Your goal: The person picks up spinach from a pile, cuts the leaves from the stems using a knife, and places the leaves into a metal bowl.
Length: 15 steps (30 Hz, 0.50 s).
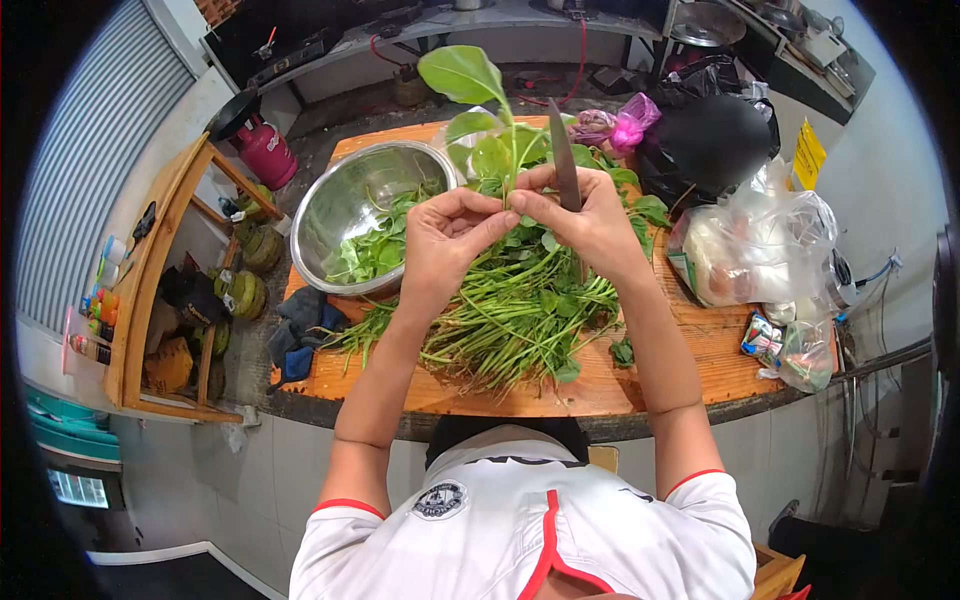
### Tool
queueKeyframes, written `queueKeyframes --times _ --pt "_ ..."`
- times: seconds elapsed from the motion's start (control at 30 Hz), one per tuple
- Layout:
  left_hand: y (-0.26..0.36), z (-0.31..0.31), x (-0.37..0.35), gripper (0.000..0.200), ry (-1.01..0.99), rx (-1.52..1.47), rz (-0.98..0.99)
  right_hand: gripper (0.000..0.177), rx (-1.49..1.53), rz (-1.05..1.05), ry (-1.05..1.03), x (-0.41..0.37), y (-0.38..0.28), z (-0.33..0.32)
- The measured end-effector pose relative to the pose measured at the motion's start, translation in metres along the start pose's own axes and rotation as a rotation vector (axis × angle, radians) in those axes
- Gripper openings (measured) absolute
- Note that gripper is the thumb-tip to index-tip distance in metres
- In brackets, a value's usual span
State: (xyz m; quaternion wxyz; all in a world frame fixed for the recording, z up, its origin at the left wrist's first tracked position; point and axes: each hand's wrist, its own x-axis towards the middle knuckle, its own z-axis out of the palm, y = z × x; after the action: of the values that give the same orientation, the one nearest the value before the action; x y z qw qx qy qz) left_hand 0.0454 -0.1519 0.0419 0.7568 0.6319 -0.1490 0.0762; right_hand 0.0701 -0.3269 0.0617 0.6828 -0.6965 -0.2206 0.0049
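Observation:
A leafy green stem [513, 130] stands upright between my hands, its broad leaves above my fingertips. My left hand [448, 238] pinches its lower end between thumb and fingers. With thumb and forefinger at the same spot, my right hand [592, 218] also grips a knife [563, 160], whose blade points up and away from me. The knife's handle is mostly hidden by that hand. Below both hands lies a large heap of leafy greens [500, 325], stems toward me. A steel bowl [325, 225] at the left holds loose leaves.
The wooden table [640, 385] carries everything. On its right are plastic bags [750, 250] of goods and small packets [765, 340]. A black bag [665, 150] and pink plastic bag [634, 122] sit at the back right. A dark cloth [300, 325] lies by the left edge, near a wooden shelf [150, 290].

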Motion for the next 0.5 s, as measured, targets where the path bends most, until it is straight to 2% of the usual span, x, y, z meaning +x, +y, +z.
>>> queueKeyframes --times 0.13,0.23,0.37,0.47,0.5 --pt "0.003 -0.001 -0.004 0.006 0.019 -0.013 0.008 0.022 0.157 0.062 -0.05 -0.002 -0.002 0.004" --pt "-0.001 -0.003 -0.007 0.003 0.068 -0.012 0.021 0.023 0.117 0.026 0.006 0.001 0.008 0.004" --pt "-0.003 -0.002 -0.011 0.005 0.16 -0.037 0.06 0.023 0.205 0.034 0.092 0.003 0.009 -0.001" --pt "-0.003 -0.02 -0.027 0.009 0.075 0.23 0.011 0.022 0.227 0.021 0.093 0.002 0.004 -0.006" --pt "0.002 -0.029 -0.041 0.013 0.07 0.751 0.076 0.022 0.228 0.03 0.083 0.002 0.005 -0.005"
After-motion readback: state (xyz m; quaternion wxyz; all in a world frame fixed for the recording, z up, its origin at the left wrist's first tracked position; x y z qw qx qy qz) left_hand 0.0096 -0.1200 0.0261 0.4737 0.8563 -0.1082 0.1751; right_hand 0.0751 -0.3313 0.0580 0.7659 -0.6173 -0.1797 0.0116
